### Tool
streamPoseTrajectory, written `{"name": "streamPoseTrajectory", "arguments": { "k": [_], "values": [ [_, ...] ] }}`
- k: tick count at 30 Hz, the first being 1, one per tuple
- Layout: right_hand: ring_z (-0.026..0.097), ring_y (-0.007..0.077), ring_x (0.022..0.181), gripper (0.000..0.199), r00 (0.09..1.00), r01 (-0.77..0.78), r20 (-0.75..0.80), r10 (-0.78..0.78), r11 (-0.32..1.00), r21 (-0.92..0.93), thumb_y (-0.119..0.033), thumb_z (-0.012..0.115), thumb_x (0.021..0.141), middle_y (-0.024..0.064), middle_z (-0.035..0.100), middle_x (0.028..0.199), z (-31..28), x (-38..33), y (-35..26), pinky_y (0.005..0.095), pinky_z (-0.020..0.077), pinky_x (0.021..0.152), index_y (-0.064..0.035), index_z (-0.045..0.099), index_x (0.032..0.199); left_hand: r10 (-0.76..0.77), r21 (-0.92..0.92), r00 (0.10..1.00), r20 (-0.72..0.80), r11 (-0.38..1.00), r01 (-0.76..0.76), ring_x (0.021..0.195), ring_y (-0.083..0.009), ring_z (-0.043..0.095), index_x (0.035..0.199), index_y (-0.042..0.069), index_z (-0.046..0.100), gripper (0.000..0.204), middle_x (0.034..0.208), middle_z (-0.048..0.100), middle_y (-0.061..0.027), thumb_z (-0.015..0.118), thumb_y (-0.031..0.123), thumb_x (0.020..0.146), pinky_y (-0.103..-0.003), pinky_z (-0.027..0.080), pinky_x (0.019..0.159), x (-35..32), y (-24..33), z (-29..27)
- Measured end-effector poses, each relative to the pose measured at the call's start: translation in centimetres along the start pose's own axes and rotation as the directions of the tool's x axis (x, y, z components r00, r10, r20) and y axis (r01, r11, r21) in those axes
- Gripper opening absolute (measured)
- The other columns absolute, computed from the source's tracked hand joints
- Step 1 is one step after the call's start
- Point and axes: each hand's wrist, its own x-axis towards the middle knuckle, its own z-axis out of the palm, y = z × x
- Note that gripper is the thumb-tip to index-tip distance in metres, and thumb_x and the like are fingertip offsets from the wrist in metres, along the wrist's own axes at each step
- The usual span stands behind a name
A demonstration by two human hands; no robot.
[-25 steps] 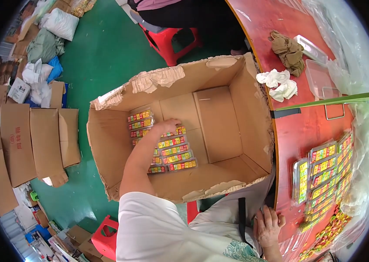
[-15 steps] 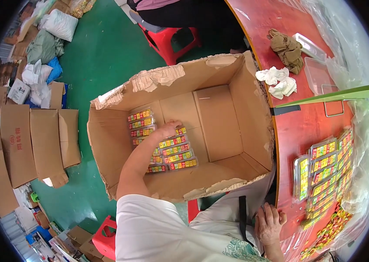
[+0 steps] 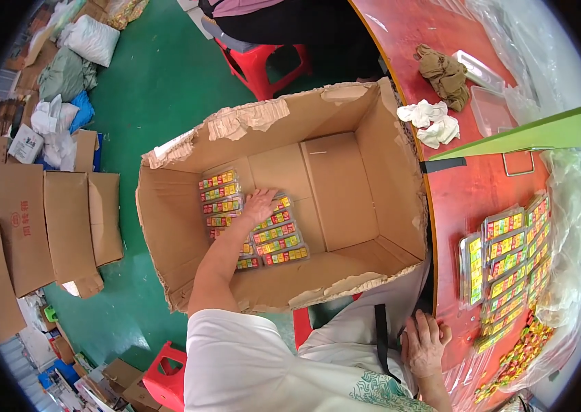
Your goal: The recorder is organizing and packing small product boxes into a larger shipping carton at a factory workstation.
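Observation:
My left hand [image 3: 261,206] reaches down into a large open cardboard box [image 3: 349,271] and lies over the packs inside, its fingers apart. Two columns of see-through plastic packs with red, yellow and green pieces fill the left part of the box floor; one pack [image 3: 286,255] shows at the near right end. My forearm covers part of the left column [image 3: 218,180]. On the edge of the red table [image 3: 452,288] my right hand [image 3: 426,347] rests with fingers stretched out and nothing in it.
Rows of similar packs [image 3: 507,264] and a heap of loose colourful pieces [image 3: 520,357] lie on the table at right. Crumpled white tissue [image 3: 431,123] and a brown cloth [image 3: 443,75] are farther back. Cardboard boxes [image 3: 26,226] stand at left; a red stool [image 3: 263,69] is beyond.
My left hand has shifted slightly left and its fingers have spread over the packs. My right hand stays on the table edge. The whole view has moved a little.

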Motion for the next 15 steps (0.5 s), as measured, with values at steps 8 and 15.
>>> {"name": "streamPoseTrajectory", "arguments": {
  "k": [8, 15],
  "values": [
    [0.050, 0.0230, 0.113, 0.039, 0.997, -0.075, -0.003, 0.075, 0.997, 0.003, -0.016, 0.067, 0.071, 0.0083, 0.053, 0.123, -0.4, -1.1, 0.8, 0.0462, 0.0308, 0.093, -0.0093, 0.061, 0.109, 0.114, 0.045, 0.987, -0.115, 0.993, -0.109, 0.123, -0.0337, 0.045, 0.131, 0.015, 0.049, 0.047, 0.135, 0.046, -0.0130, 0.051, 0.036, 0.088, -0.048, 0.033, 0.104, 2.0, 0.7, 1.6],
    [0.051, 0.0261, 0.106, 0.039, 0.930, 0.130, -0.367, -0.032, 0.961, 0.245, -0.012, 0.070, 0.068, 0.0089, 0.056, 0.115, 0.3, -2.5, 2.5, 0.0454, 0.0370, 0.089, -0.0098, 0.063, 0.106, -0.106, -0.130, 0.963, -0.249, 0.989, 0.075, 0.125, -0.0347, 0.042, 0.136, 0.006, 0.041, 0.058, 0.130, 0.048, -0.0205, 0.060, 0.023, 0.084, -0.042, 0.034, 0.105, -1.3, 5.8, -4.0]
  ]
}}
